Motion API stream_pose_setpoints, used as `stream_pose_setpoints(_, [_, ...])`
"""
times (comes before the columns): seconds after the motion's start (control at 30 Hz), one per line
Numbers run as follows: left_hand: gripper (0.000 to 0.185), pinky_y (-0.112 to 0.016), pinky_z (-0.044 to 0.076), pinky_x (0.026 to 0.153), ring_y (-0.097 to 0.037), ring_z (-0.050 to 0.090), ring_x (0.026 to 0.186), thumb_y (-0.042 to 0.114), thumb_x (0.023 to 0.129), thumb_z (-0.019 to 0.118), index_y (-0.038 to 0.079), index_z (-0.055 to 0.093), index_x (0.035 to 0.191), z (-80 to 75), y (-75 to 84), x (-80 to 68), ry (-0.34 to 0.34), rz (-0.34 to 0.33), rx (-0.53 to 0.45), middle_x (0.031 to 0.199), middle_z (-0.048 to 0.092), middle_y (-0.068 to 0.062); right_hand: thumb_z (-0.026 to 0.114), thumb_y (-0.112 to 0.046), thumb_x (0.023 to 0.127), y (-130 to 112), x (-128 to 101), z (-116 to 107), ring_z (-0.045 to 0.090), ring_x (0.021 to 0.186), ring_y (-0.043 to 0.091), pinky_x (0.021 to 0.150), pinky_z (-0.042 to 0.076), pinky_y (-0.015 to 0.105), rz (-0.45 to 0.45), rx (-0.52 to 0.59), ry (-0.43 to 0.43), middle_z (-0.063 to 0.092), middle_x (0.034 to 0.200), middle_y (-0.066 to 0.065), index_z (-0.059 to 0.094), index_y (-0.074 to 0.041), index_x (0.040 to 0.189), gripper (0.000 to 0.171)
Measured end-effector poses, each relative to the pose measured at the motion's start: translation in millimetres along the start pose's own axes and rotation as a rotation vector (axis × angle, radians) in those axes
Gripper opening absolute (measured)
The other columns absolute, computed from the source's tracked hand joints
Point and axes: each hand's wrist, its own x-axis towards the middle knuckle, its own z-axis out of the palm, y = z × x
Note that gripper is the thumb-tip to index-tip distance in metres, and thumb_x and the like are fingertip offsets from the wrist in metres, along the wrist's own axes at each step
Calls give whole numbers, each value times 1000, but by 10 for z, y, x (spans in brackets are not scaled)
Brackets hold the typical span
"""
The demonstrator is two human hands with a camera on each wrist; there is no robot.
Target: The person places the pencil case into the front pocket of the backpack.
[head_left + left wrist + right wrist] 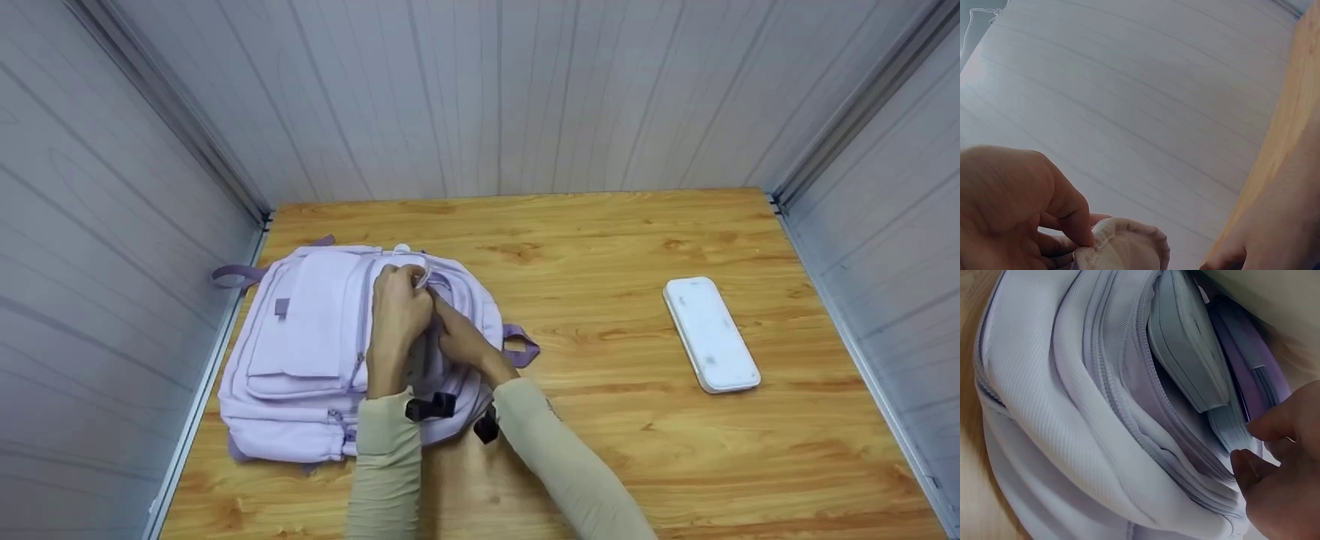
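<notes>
We see a lilac backpack (315, 352) lying flat on its back at the left end of the wooden table (615, 450), close against the left wall, which gives both hands access to its top opening. The left hand (397, 315) pinches the fabric rim of the opening between thumb and fingers, lifting it, and we judge this is to keep the mouth of the compartment spread; the left wrist view shows that pinch on a fold of pale cloth (1123, 242). The right hand (459, 337) sits just beside it with its fingertips (1252, 467) curled at the edge of the opening, touching a thin pale sheet or divider inside; whether it truly grips that piece we cannot tell. Inside the held-open pocket a flat white case-like item (1190, 349) stands on edge between the zipped layers. Well apart, on the right of the table, a white oblong case (711, 334) lies flat, touched by neither hand.
</notes>
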Motion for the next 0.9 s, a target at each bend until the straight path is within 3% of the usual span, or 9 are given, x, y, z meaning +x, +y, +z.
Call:
stream_pose_setpoints(0.2, [34,-45,43,89,-38,58,98,-2,77,48,-5,69,102,-8,-4,3,7,4,-8,98,63,-22,39,15,86,22,-3,35,25,143,33,117,19,38,-57,-13,51,27,154,22,24,7,147,64])
stream_pose_setpoints(0.37, [33,-46,43,89,-39,58,98,-2,76,48,-6,69,102,-18,-15,6,8,0,-12,98,63,-23,41,13,86,31,-33,78,29,142,31,116,23,40,-27,12,141,29,152,23,25,8,147,63])
stream_pose_setpoints(0.5, [34,-46,44,89,-39,58,98,-2,76,49,-5,69,103,-22,-17,12,4,0,-14,99,63,-23,45,11,83,43,-109,75,39,135,33,111,32,42,23,65,230,33,152,19,26,4,148,68])
stream_pose_setpoints(0.6, [35,-46,43,90,-39,58,100,-2,77,48,-6,69,105,-34,-19,15,-8,-3,-19,100,63,-23,49,9,83,61,-176,42,48,126,40,102,41,47,11,101,307,40,147,20,29,4,146,67])
stream_pose_setpoints(0.83, [37,-45,43,87,-36,57,95,-3,77,47,-5,68,106,-48,-28,-3,-17,-27,-33,96,61,-21,59,5,87,-332,-443,-211,47,120,49,96,40,60,31,247,444,46,134,32,33,14,139,60])
stream_pose_setpoints(0.9, [36,-45,43,86,-35,57,93,-3,77,47,-5,68,106,-48,-26,-4,-12,-30,-35,95,61,-21,62,3,86,-327,-497,-254,47,119,49,95,41,60,21,250,483,47,131,32,36,14,137,58])
